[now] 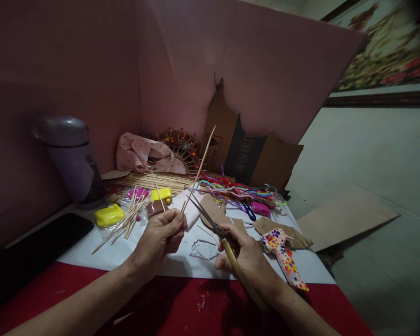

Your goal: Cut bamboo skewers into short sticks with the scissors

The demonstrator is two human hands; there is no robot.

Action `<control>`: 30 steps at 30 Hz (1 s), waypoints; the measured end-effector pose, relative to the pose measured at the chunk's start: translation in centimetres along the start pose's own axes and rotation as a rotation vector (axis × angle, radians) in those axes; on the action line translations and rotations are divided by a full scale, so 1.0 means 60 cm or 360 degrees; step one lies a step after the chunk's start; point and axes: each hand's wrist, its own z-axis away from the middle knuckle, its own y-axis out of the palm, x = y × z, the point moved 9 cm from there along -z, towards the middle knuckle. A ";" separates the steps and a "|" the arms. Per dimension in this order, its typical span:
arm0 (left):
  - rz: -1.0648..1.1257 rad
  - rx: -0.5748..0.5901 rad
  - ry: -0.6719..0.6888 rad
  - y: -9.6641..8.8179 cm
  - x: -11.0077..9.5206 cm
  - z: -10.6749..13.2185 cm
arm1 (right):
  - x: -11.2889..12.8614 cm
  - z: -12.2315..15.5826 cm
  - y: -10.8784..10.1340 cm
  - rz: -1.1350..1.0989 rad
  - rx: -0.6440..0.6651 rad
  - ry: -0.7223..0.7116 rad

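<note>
Pinched between the thumb and fingers of my left hand [164, 231] are thin wooden sticks; the longest wooden stick [201, 163] slants up to the right, and a shorter one leans left. My right hand [247, 254] grips scissors [229, 249] with gold-coloured handles. Their dark blades point up and left, with the tips close to the sticks just above my left fingers. Whether the blades touch a stick, I cannot tell. A loose pile of cut wooden sticks [131, 217] lies left of my left hand. Right of my right hand rests a flower-patterned piece [283, 256].
A purple tumbler [72, 158] and a black phone [70, 228] stand and lie at left. Yellow clay packs [109, 215], colourful pipe cleaners [238, 189] and cardboard scraps [283, 233] cover the white sheet. Torn cardboard [252, 149] leans against the pink wall behind.
</note>
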 end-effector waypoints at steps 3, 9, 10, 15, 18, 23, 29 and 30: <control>-0.0074 -0.0033 -0.0002 -0.002 -0.003 0.002 | 0.001 0.001 0.001 -0.0007 0.0021 0.0015; -0.0315 -0.0074 0.0021 -0.002 -0.006 0.005 | -0.004 -0.004 0.006 -0.0157 0.0098 0.0073; -0.0364 -0.0066 0.0007 -0.001 -0.004 0.005 | -0.006 -0.004 0.006 -0.0177 0.0111 0.0092; -0.0576 0.0013 -0.0020 0.008 0.001 0.007 | -0.009 0.001 0.008 -0.0250 0.0204 0.0152; -0.0687 0.0037 -0.0002 0.013 -0.002 0.010 | -0.005 0.004 0.010 -0.0236 0.0222 0.0145; -0.0798 0.0063 0.0010 0.014 0.000 0.011 | -0.001 0.004 0.009 -0.0177 0.0208 0.0122; -0.0871 0.0100 0.0003 0.014 -0.002 0.011 | -0.001 0.004 0.009 -0.0232 0.0250 0.0157; -0.0877 0.0099 -0.0006 0.015 -0.003 0.012 | -0.002 0.004 0.009 -0.0225 0.0256 0.0155</control>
